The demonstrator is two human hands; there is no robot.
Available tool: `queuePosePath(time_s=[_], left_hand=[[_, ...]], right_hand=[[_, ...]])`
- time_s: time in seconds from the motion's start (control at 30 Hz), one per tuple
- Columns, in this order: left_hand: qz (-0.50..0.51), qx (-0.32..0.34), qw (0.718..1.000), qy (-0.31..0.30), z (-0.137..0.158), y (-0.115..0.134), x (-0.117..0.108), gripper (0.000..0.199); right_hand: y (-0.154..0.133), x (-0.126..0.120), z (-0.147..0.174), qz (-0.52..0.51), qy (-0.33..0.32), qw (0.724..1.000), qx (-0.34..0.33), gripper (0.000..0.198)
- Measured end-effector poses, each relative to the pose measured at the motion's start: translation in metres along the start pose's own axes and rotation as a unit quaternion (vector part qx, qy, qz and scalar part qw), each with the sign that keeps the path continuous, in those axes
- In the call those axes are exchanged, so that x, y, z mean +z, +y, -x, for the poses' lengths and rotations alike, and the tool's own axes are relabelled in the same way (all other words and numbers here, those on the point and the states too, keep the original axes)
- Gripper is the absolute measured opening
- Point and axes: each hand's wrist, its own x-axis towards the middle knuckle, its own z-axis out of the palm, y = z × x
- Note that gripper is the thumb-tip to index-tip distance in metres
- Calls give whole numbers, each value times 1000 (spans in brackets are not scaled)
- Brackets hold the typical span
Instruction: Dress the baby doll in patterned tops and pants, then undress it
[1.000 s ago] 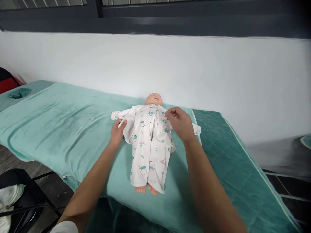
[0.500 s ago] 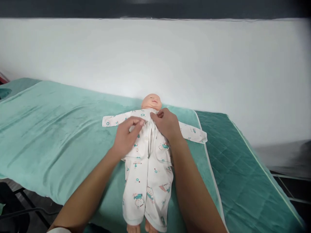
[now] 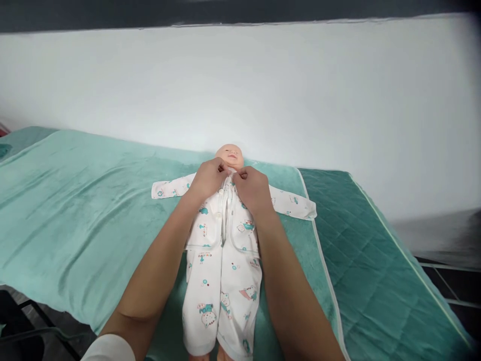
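A baby doll (image 3: 230, 154) lies on its back, dressed in a white printed jacket (image 3: 205, 225) and matching trousers (image 3: 203, 301). Both jacket sleeves stretch out to the sides, and the front edges meet loosely down the middle with a narrow gap. At the neckline, just below the doll's chin, my left hand (image 3: 211, 176) pinches one side of the jacket's collar. My right hand (image 3: 253, 185) pinches the opposite edge, close beside the left fingertips. The fingers cover the fastening at the collar. Bare doll feet show at the bottom of the view.
A light green blanket (image 3: 93, 210) spreads under the doll, over a darker quilted green cover (image 3: 361, 250) at the right. A white wall (image 3: 240, 90) rises right behind the bed. Black metal legs and a cable (image 3: 37, 331) show at the lower left.
My left hand has moved up and inward from above the chest to the collar, and its fingers have closed there. My right hand stays at the neckline. The view has shifted slightly.
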Motion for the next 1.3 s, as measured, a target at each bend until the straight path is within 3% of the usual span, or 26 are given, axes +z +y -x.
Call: queuePosePath(time_s=[0.17,0.27,0.4,0.5,0.63,0.87,1.1,1.3], left_hand=[[213,-60,975,10,-5,8,10,10],[270,-70,960,4,-2,9,17,8],[165,-41,982,84,8,2,15,7],[79,-34,993,75,13,-6,10,8],[31,-36,997,62,12,-14,7,9],[102,-26,994,28,11,-20,6,3],[55,-9,998,36,8,-22,8,9],[61,-6,998,33,6,-21,10,9]], right_hand=[[0,-2,-4,-184,-16,983,14,16],[-2,-2,-2,-238,-43,970,24,16],[-6,0,2,-159,-39,986,29,15],[-5,-1,4,-126,-37,991,25,14],[2,-2,4,-186,-63,980,25,13],[12,-3,3,-271,-93,957,44,27],[18,-1,3,-308,-102,944,53,33],[10,-2,5,-285,-96,952,48,32]])
